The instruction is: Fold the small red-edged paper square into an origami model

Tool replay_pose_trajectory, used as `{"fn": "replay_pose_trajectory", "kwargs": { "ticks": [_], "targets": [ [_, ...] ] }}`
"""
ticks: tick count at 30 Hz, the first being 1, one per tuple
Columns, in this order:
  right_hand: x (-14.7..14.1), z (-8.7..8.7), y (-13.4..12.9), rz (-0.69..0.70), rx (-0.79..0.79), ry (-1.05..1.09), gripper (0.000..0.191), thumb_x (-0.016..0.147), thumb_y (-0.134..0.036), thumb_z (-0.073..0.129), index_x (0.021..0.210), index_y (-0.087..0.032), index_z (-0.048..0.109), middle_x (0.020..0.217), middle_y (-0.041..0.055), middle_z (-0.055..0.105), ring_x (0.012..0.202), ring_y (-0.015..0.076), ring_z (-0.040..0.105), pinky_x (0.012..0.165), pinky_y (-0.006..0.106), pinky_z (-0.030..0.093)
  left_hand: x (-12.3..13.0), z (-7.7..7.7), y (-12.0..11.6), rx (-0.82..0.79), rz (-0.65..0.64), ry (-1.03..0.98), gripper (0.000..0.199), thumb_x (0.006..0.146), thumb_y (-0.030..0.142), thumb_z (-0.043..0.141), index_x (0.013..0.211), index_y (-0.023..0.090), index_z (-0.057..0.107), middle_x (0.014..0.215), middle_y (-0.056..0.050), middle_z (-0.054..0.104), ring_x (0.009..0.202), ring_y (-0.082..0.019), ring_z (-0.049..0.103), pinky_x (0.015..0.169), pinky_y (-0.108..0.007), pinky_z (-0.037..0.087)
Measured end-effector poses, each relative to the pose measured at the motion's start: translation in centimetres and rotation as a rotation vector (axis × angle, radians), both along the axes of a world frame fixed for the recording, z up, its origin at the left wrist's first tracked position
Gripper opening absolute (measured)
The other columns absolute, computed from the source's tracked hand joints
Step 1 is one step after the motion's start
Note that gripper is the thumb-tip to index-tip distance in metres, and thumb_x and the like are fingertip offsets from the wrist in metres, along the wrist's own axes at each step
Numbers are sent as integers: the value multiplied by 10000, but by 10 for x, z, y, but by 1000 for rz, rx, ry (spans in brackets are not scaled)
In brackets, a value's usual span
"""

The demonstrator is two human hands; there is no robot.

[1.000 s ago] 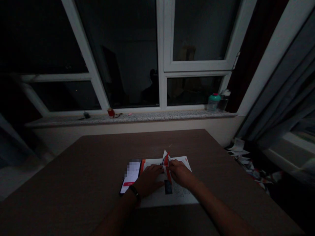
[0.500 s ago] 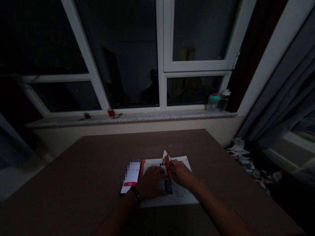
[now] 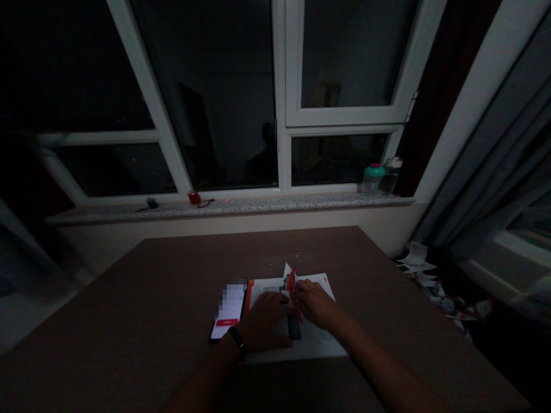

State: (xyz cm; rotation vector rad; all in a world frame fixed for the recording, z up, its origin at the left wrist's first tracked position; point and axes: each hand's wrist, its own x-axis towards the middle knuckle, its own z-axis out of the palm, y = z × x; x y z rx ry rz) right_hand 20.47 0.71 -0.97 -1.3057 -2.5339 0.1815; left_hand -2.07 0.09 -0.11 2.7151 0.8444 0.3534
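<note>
A printed magazine or booklet (image 3: 321,347) with orange edging lies on the table. My left hand (image 3: 264,324), a dark band on its wrist, rests spread over its left half, thumb apart from the fingers. Pinched in my right hand (image 3: 313,301) is a folded piece of paper (image 3: 291,281), red along its edge and white behind, standing up from the page between both hands. The fingertips of my left hand come close to its lower part; whether they touch it I cannot tell in the dim light.
A lit phone (image 3: 228,312) lies left of the booklet on the brown table (image 3: 172,287). Behind, the stone windowsill (image 3: 258,203) carries a red jar (image 3: 194,198) and a green-lidded bottle (image 3: 373,179). Scattered papers (image 3: 424,269) lie beyond the table's right edge.
</note>
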Motion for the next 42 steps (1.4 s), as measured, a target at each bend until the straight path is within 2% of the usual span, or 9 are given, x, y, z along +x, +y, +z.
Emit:
{"fn": "replay_pose_trajectory", "kwargs": {
  "ticks": [10,21,28,33,38,42],
  "targets": [
    [1,0,-1,12,5,10,263,949,-148,474,1141,-210,642,1114,68,580,1023,208,481,837,319,326,2,3,-1,-18,-96,-12,599,808,592,694,1325,330,546,1410,-69,472,1267,-321,423,1098,-486,293],
    [1,3,-2,16,3,-5,272,942,-149,475,1144,-209,647,1109,71,580,1005,212,481,822,322,330,0,-2,1,-25,-124,41,794,693,775,663,1356,357,536,1480,-103,391,1320,-389,371,1124,-600,224],
    [2,1,-2,19,3,8,276,933,-130,466,1128,-200,648,1088,74,582,997,211,489,834,320,339,0,0,-2,-26,-137,67,762,674,785,665,1324,401,567,1513,-99,338,1347,-423,337,1112,-656,200],
    [2,1,-2,16,5,12,258,941,-143,463,1108,-201,651,1110,74,575,1014,214,485,852,327,338,0,3,-2,-39,-141,55,698,703,758,669,1294,396,594,1513,-82,358,1349,-415,349,1120,-647,201],
    [2,2,-2,24,-2,5,264,930,-136,479,1131,-198,638,1103,76,573,1005,212,480,835,319,339,-2,1,0,-60,-106,27,817,765,660,695,1450,319,410,1489,-120,410,1336,-380,394,1128,-606,234],
    [2,1,-2,29,19,3,276,948,-134,452,1152,-187,631,1101,83,567,1005,211,478,844,321,341,-1,1,-1,-63,-65,17,774,783,561,734,1438,297,417,1466,-107,446,1338,-351,405,1152,-568,215]
  ]
}}
